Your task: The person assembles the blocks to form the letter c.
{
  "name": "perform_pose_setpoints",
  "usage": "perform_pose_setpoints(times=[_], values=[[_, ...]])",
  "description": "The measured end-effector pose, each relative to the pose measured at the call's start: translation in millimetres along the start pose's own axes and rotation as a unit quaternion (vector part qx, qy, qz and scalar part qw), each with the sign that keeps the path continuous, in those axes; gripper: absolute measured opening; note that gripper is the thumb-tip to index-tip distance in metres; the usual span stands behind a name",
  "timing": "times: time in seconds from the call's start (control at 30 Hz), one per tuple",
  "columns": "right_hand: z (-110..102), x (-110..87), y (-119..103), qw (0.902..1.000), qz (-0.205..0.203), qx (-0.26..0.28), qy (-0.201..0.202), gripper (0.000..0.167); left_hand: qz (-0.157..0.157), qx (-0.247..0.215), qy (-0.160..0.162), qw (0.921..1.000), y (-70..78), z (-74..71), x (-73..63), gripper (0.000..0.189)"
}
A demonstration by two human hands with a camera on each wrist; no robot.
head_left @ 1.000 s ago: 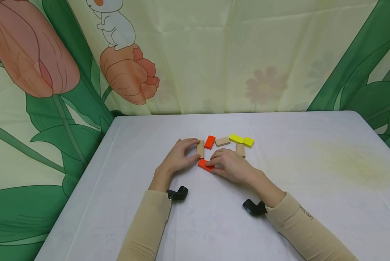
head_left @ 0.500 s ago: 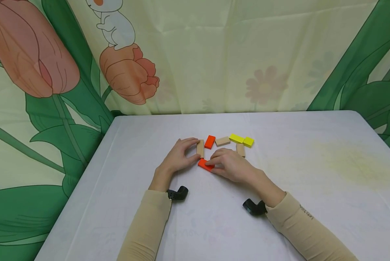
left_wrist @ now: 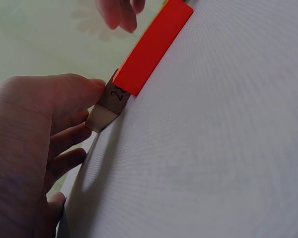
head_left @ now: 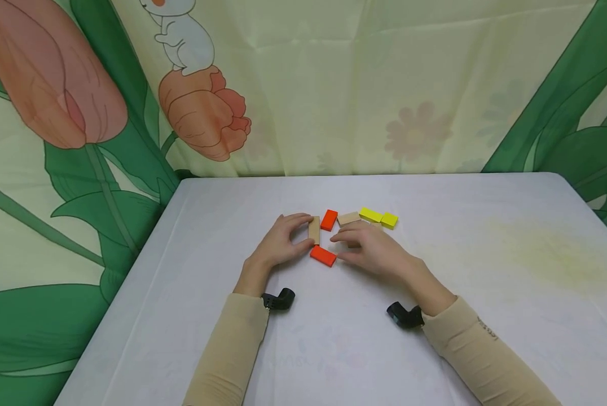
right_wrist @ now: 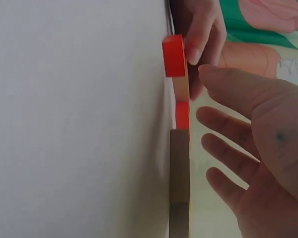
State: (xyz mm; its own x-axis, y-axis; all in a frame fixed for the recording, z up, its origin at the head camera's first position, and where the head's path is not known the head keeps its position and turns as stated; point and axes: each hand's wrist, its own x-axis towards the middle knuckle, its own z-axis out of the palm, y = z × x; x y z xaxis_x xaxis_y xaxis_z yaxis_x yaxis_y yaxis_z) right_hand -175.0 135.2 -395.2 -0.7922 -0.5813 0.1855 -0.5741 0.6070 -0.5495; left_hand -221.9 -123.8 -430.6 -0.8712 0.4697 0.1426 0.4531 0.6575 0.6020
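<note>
In the head view my left hand [head_left: 278, 242] holds a plain wooden block [head_left: 314, 230] by its ends, thumb at the near end and fingertips at the far one. Dark digits mark its end face in the left wrist view. A red block [head_left: 323, 256] lies slantwise at that near end. My right hand [head_left: 377, 251] hovers just right of this red block, fingers spread and nothing in its grasp. In the right wrist view its thumb and fingers [right_wrist: 223, 121] stand apart from the row. Beyond lies a second red block [head_left: 329, 220].
Behind my right hand lie another wooden block [head_left: 349, 218] and two yellow blocks [head_left: 370, 214]. One more wooden block is mostly hidden by that hand. A white cloth covers the table [head_left: 486, 254]; a printed curtain [head_left: 324, 101] hangs along its far edge.
My right hand has let go of the near red block and moved slightly right, its fingers opening. My left hand stays on the wooden block.
</note>
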Motion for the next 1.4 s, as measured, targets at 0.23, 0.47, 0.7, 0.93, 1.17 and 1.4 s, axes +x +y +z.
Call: perform_pose_setpoints(times=[0.23, 0.47, 0.7, 0.93, 1.17, 1.4], values=[[-9, -2.8, 9, 0.9976, 0.064, 0.026, -0.006, 0.036, -0.001, -0.003, 0.001, 1.0000, 1.1, 0.6, 1.4, 0.055], [-14, -4.1, 19, 0.9962, 0.081, 0.032, 0.002, 0.036, -0.003, -0.004, 0.000, 1.0000, 1.7, 0.3, 0.1, 0.056], [-18, -7.0, 23, 0.9956, 0.088, 0.029, 0.011, 0.034, -0.006, -0.002, -0.001, 1.0000, 1.5, 1.4, 0.4, 0.055], [-19, -9.4, 25, 0.9948, 0.099, 0.020, 0.006, 0.035, -0.007, -0.002, 0.004, 1.0000, 0.7, 2.0, -1.8, 0.055], [-19, -9.9, 28, 0.9945, 0.104, 0.011, 0.004, 0.030, -0.002, 0.000, 0.001, 1.0000, -2.2, 2.7, -1.9, 0.055], [-19, -8.8, 30, 0.9944, 0.105, 0.005, 0.005, 0.027, -0.008, 0.000, 0.001, 1.0000, 0.0, 0.6, -1.0, 0.055]])
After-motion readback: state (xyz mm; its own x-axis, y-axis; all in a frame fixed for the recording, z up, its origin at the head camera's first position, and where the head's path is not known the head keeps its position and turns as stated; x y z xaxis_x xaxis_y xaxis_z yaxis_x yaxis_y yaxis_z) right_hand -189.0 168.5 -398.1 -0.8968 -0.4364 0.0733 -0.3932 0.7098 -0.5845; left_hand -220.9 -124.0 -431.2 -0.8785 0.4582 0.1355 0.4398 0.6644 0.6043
